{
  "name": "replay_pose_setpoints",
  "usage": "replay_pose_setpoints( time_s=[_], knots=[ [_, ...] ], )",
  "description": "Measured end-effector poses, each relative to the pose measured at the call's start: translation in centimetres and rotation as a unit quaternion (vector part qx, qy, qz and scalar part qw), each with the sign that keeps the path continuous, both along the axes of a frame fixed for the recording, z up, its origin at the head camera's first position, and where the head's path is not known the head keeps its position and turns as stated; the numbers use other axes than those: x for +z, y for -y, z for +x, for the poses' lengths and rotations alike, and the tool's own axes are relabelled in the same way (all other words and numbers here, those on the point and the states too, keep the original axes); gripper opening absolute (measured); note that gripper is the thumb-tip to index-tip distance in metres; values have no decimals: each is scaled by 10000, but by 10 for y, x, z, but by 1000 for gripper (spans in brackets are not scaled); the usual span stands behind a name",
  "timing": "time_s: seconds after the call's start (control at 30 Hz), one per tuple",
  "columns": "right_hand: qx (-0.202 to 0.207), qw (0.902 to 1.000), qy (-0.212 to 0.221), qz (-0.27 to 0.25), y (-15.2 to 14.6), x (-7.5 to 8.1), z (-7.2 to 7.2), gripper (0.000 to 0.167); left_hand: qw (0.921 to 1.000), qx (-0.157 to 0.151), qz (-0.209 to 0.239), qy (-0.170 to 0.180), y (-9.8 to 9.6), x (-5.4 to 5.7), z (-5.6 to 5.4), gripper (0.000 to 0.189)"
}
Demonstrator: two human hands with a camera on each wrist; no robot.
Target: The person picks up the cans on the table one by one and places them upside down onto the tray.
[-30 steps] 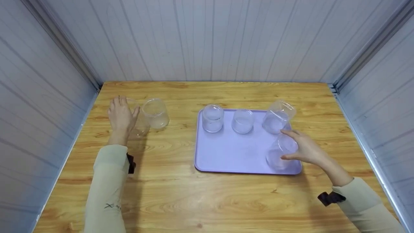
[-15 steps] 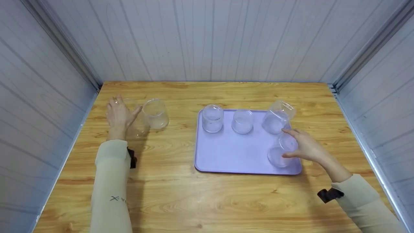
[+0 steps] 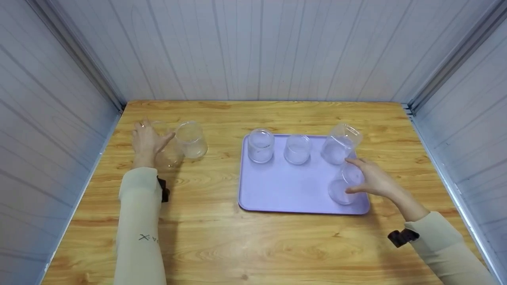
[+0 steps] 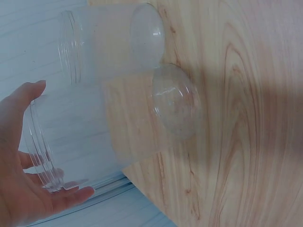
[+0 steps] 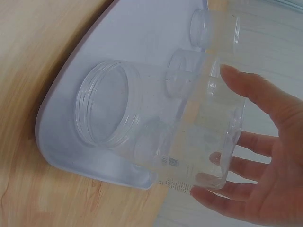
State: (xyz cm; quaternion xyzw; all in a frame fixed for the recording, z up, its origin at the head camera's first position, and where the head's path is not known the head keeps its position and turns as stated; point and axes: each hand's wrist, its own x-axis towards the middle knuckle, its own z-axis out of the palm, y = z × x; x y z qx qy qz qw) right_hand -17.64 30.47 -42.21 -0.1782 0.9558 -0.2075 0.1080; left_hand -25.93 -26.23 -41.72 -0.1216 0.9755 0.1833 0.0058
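In the head view my left hand (image 3: pixel 146 141) is at the table's back left, around the top of a clear plastic jar (image 3: pixel 169 156). The left wrist view has its thumb and fingers spanning the threaded rim of this jar (image 4: pixel 128 118), which stands with its base on the wood. My right hand (image 3: pixel 370 180) holds another clear jar (image 3: pixel 341 192) at the front right corner of the purple tray (image 3: pixel 285 190). That jar (image 5: pixel 109 104) is upside down, threaded rim toward the tray, with thumb and fingertips around its base end in the right wrist view.
A further clear jar (image 3: pixel 192 139) stands close beside the left-hand one. Along the tray's back edge are a left jar (image 3: pixel 260 145), a shorter-looking middle jar (image 3: pixel 298 149) and a right jar (image 3: pixel 336 148). White panel walls (image 3: pixel 253 51) enclose the table.
My left hand has spread its thumb further from its fingers around the jar's top, and the forearm has shifted slightly. The right-hand jar's lower end has shifted slightly on the tray, then stayed.
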Motion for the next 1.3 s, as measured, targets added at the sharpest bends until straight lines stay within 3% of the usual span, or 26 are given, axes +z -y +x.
replay_pose_setpoints(
  time_s=[0.4, 0.6, 0.83, 1.1, 1.3],
  knots=[
    [162, 9998, -118, 27, 3, 0, -3, 89, 9994, 91, 123, -302, 4, -3, 3, 95],
    [152, 9999, 13, 46, 2, -1, -3, 94, 9991, 60, -117, -407, 5, 1, 4, 93],
    [98, 9999, 92, -16, 3, 6, -3, 96, 9986, 74, -253, -459, 0, 11, 3, 90],
    [92, 9997, -39, -208, 5, 17, -2, 90, 9982, 143, -385, -443, -10, 30, 3, 95],
    [32, 9991, -236, -344, 9, 23, -6, 82, 9973, 165, -285, -660, -16, 42, 2, 93]
  ],
)
